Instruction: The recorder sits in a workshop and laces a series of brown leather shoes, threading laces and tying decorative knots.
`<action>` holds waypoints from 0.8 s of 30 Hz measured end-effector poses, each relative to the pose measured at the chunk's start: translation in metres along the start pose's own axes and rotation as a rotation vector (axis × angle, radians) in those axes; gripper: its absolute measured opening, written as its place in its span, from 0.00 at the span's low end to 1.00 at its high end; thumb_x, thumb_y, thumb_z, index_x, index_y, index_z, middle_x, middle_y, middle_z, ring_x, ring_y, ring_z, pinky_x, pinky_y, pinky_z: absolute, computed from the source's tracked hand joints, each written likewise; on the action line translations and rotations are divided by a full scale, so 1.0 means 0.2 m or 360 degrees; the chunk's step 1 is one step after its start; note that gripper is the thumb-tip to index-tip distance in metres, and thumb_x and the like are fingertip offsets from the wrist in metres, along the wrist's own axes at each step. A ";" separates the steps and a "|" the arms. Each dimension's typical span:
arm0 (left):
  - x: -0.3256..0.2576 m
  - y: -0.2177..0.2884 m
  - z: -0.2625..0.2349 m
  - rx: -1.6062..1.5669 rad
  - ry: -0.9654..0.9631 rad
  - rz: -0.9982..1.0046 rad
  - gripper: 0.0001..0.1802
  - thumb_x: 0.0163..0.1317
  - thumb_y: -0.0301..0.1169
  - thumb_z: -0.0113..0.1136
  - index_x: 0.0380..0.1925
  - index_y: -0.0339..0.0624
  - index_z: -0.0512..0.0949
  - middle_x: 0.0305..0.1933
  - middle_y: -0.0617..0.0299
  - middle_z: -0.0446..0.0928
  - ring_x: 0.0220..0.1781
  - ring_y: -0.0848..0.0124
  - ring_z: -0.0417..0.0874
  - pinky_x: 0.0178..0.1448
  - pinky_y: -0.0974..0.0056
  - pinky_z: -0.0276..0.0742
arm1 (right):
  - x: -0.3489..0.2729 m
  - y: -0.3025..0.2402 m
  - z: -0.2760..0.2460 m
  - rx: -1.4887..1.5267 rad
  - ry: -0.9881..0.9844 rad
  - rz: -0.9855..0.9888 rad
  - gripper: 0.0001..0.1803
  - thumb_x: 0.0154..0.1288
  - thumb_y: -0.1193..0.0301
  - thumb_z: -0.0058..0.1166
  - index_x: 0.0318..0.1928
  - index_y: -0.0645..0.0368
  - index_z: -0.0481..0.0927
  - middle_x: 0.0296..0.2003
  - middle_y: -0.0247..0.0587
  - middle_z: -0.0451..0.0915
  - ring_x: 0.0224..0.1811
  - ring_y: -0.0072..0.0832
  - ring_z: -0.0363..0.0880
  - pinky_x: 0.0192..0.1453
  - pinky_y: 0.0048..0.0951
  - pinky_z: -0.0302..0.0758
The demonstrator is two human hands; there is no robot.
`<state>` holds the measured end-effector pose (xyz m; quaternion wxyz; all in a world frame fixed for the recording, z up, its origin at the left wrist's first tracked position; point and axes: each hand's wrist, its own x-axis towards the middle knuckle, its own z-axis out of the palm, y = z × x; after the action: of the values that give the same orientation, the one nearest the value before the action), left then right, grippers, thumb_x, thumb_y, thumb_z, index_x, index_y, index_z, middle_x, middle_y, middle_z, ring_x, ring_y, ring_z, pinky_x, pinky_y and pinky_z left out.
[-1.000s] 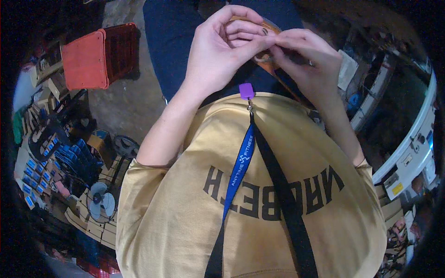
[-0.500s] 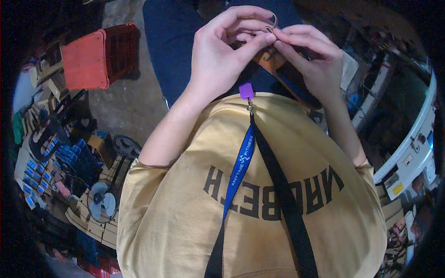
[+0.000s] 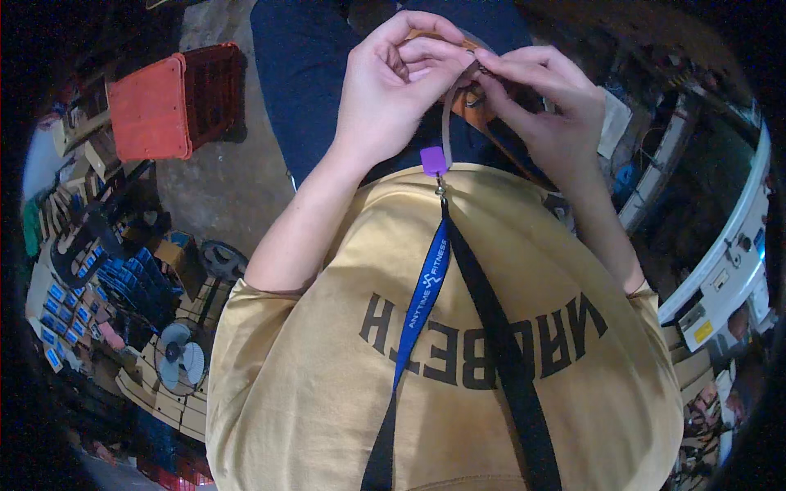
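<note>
My left hand (image 3: 401, 94) and right hand (image 3: 557, 98) meet fingertip to fingertip, both pinched narrow on a thin pale strap (image 3: 447, 131), which hangs down from between them toward the purple tag (image 3: 435, 161)! Just below my fingers there's an orange-brown strip (image 3: 475, 110) over the dark trousers (image 3: 299, 90), and well off left, a red crate (image 3: 149, 110).

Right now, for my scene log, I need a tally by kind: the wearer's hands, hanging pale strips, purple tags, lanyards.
Hands: 2 (left hand, right hand)
Hanging pale strip: 1
Purple tag: 1
Lanyard: 1
Total: 5
</note>
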<state>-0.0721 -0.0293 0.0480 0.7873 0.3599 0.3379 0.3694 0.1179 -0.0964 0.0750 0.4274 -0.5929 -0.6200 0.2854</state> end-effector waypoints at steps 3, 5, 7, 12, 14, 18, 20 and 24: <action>0.00 0.07 -0.02 0.0098 -0.0091 -0.0127 0.15 0.68 0.17 0.66 0.52 0.33 0.75 0.44 0.59 0.85 0.48 0.77 0.87 0.55 0.72 0.84 | -0.01 -0.01 0.00 -0.0100 -0.0063 -0.0046 0.16 0.55 0.76 0.74 0.46 0.54 0.92 0.38 0.39 0.88 0.36 0.26 0.87 0.42 0.26 0.83; 0.00 0.10 0.00 0.0237 -0.0170 -0.0138 0.16 0.68 0.17 0.66 0.53 0.32 0.75 0.44 0.60 0.85 0.48 0.77 0.87 0.55 0.72 0.84 | -0.01 0.00 0.00 -0.0111 -0.0022 -0.0114 0.15 0.55 0.75 0.75 0.45 0.55 0.91 0.38 0.39 0.88 0.37 0.28 0.88 0.42 0.25 0.83; 0.00 0.11 0.00 0.0242 -0.0186 -0.0128 0.16 0.67 0.18 0.67 0.53 0.32 0.75 0.43 0.60 0.86 0.49 0.78 0.87 0.54 0.73 0.83 | 0.00 0.00 0.00 -0.0137 -0.0040 -0.0125 0.15 0.55 0.75 0.75 0.44 0.56 0.91 0.38 0.40 0.88 0.38 0.28 0.88 0.42 0.25 0.83; 0.02 0.17 0.04 0.0302 -0.0149 -0.0202 0.16 0.65 0.19 0.71 0.51 0.32 0.78 0.41 0.63 0.85 0.47 0.80 0.86 0.51 0.74 0.82 | 0.01 0.00 -0.02 -0.0098 -0.0065 -0.0032 0.14 0.54 0.76 0.75 0.43 0.58 0.91 0.38 0.41 0.89 0.39 0.28 0.89 0.45 0.26 0.83; -0.01 0.20 0.07 0.1102 -0.0026 0.0203 0.14 0.63 0.21 0.73 0.46 0.32 0.80 0.39 0.65 0.83 0.43 0.82 0.84 0.50 0.76 0.79 | -0.01 0.04 -0.02 0.0051 -0.0051 -0.0021 0.13 0.54 0.78 0.74 0.42 0.58 0.91 0.39 0.41 0.89 0.40 0.28 0.89 0.46 0.27 0.83; -0.03 0.09 0.01 0.0973 -0.0001 0.0084 0.15 0.63 0.19 0.72 0.49 0.32 0.82 0.44 0.59 0.87 0.47 0.77 0.88 0.51 0.73 0.84 | 0.00 0.01 -0.02 0.0070 -0.0059 -0.0040 0.11 0.55 0.79 0.74 0.41 0.59 0.91 0.39 0.40 0.89 0.41 0.28 0.88 0.47 0.27 0.83; -0.02 0.03 0.03 0.0519 -0.0018 0.0182 0.14 0.63 0.20 0.72 0.48 0.33 0.83 0.45 0.59 0.88 0.47 0.78 0.89 0.51 0.73 0.84 | 0.00 0.01 -0.01 0.0071 -0.0014 -0.0010 0.11 0.54 0.79 0.74 0.40 0.59 0.91 0.39 0.41 0.89 0.41 0.27 0.88 0.48 0.27 0.83; -0.01 0.04 0.04 0.0406 -0.0095 0.0203 0.16 0.63 0.18 0.70 0.51 0.32 0.81 0.46 0.56 0.88 0.48 0.75 0.89 0.53 0.71 0.86 | -0.01 0.01 0.01 0.0039 -0.0019 -0.0135 0.13 0.56 0.80 0.74 0.43 0.61 0.90 0.41 0.40 0.89 0.42 0.25 0.88 0.50 0.25 0.83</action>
<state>-0.0701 -0.0306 0.0582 0.7198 0.4888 0.3349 0.3618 0.1174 -0.0979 0.0722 0.4425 -0.5592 -0.6435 0.2781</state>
